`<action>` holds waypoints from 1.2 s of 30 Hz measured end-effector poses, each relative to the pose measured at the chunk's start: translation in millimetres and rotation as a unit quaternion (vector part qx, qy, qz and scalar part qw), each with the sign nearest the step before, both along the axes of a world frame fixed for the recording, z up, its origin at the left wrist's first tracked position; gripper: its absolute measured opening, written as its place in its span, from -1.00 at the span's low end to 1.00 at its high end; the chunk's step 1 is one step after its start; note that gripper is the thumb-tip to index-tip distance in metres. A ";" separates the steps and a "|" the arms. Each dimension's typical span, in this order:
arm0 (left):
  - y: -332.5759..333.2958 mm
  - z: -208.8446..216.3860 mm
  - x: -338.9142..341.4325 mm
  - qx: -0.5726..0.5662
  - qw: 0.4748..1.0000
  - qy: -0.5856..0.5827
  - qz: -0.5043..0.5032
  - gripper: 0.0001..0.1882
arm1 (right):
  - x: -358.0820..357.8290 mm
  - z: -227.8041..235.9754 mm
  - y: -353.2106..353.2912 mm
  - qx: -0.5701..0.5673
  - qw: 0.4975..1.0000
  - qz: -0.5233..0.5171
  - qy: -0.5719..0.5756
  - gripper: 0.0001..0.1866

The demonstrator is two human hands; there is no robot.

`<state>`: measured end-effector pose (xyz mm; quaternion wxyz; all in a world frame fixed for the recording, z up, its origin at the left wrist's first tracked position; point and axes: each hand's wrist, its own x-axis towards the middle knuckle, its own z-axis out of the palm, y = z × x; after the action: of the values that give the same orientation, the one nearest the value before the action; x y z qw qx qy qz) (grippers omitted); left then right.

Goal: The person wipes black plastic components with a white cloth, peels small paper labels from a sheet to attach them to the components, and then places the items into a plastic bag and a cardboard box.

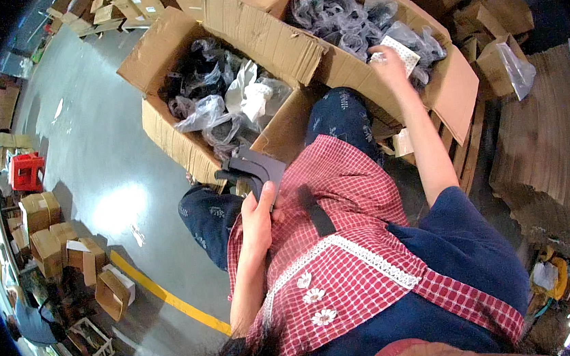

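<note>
My left hand is closed around a dark grey, flat piece with curved, bent arms, held over my lap near the left carton. The exact kind of this piece does not show. My right hand reaches into the right carton, fingers closed at the edge of a white sheet with a dotted pattern. Around it lie several clear plastic bags with dark contents. The left carton holds more dark items in clear bags and a crumpled white wrapping.
A tall stack of flattened cardboard stands at the right, with a wooden pallet beside it. At the left are a red plastic stool, several small cartons and a yellow floor line. Further cartons stand behind.
</note>
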<state>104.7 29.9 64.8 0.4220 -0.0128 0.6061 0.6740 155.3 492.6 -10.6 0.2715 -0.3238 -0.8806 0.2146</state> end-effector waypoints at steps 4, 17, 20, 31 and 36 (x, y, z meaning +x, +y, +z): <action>9.0 -3.7 1.0 -0.017 0.998 0.004 0.053 -0.79 | 42.6 -23.8 102.7 0.026 0.942 -0.273 -0.195 -0.29; 11.3 26.7 -9.8 0.038 0.996 -0.025 0.074 -0.72 | 17.7 129.5 -120.7 -0.437 0.864 0.185 0.169 -0.66; 16.9 20.1 -12.7 0.075 0.993 0.020 0.091 -0.70 | 18.3 116.7 -177.4 -0.505 0.806 0.308 0.018 -0.67; -4.4 8.5 -15.8 -0.014 0.983 0.141 0.118 -0.77 | 0.7 96.2 -230.5 -0.399 0.837 0.339 -0.160 -0.75; -4.0 -2.0 -20.6 -0.115 0.961 0.250 0.036 -0.77 | -1.4 98.3 -250.1 -0.086 0.874 0.445 -0.176 -0.77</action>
<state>84.1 25.9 62.8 0.2280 0.0856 0.7652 0.5960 153.8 242.5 87.6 -0.0415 0.0475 -0.9430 0.3269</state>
